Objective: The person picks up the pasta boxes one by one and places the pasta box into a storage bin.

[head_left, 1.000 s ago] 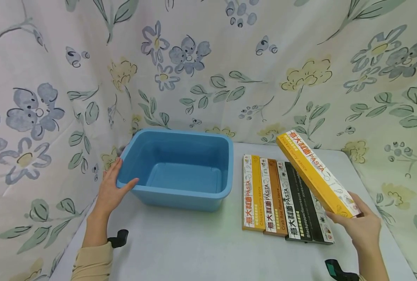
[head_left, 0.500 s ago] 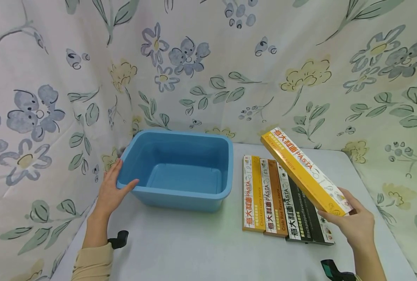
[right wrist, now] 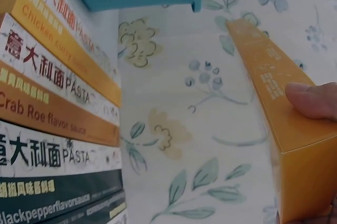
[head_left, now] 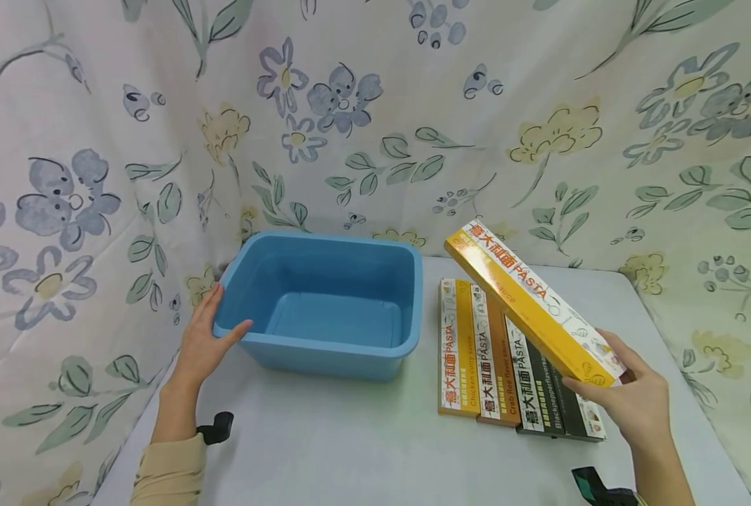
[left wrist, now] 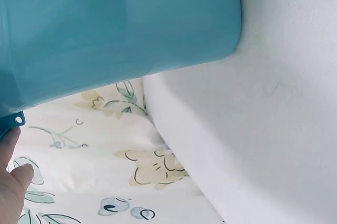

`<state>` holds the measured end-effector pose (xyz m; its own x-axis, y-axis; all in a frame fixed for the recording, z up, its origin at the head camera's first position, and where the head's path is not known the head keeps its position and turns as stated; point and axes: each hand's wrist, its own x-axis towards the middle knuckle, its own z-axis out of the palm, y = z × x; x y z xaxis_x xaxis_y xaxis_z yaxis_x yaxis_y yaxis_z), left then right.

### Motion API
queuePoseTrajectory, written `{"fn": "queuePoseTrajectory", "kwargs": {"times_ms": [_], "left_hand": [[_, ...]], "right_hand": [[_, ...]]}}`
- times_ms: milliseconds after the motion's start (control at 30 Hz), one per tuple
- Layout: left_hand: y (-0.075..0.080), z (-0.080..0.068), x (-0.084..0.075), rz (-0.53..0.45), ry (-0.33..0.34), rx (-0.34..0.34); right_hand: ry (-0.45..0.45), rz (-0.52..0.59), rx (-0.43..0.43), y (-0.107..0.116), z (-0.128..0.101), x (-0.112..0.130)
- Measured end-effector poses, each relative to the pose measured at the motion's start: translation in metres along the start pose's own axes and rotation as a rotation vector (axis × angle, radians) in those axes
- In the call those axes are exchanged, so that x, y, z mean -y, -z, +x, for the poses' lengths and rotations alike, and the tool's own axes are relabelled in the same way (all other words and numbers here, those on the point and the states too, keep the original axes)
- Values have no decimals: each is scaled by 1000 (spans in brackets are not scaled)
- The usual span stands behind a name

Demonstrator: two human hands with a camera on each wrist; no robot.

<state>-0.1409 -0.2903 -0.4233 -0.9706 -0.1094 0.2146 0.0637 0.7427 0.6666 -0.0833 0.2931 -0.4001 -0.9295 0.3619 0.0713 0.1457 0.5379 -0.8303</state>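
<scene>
My right hand [head_left: 635, 393] grips a yellow pasta box [head_left: 534, 302] by its near end. The box is tilted, its far end raised to the left, and it overlaps the other boxes in the head view. In the right wrist view the thumb [right wrist: 310, 100] presses on the yellow side of the box. My left hand [head_left: 204, 344] rests at the left corner of a blue plastic tub [head_left: 331, 362], thumb across the near rim and straight fingers along the left side. The left wrist view shows fingertips right at the tub's rim corner.
Right of the tub lie several pasta boxes side by side: a yellow chicken curry one [head_left: 458, 351], a brown crab roe one [head_left: 494, 365] and black pepper ones [head_left: 530, 393], partly covered by the held box. A floral curtain [head_left: 375, 140] surrounds the white table [head_left: 350, 443].
My right hand has carried the yellow pasta box leftward, its far end moving toward the tub. The left hand and the tub have stayed in place.
</scene>
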Motion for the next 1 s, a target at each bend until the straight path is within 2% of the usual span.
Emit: {"fn": "queuePoseTrajectory", "kwargs": {"times_ms": [233,600,867,1000], "left_hand": [[-1,1,0,4,-6,-7],[-2,0,1,2,-22,-23],[-2,0,1,1,-19,-30],[-2,0,2,-4,-15,-26]], "right_hand": [[107,26,51,-5,-3,12],[172,39,150,-24,0,30],[257,124,216,-38,0,40],[269,177,271,-43,-1,44]]}}
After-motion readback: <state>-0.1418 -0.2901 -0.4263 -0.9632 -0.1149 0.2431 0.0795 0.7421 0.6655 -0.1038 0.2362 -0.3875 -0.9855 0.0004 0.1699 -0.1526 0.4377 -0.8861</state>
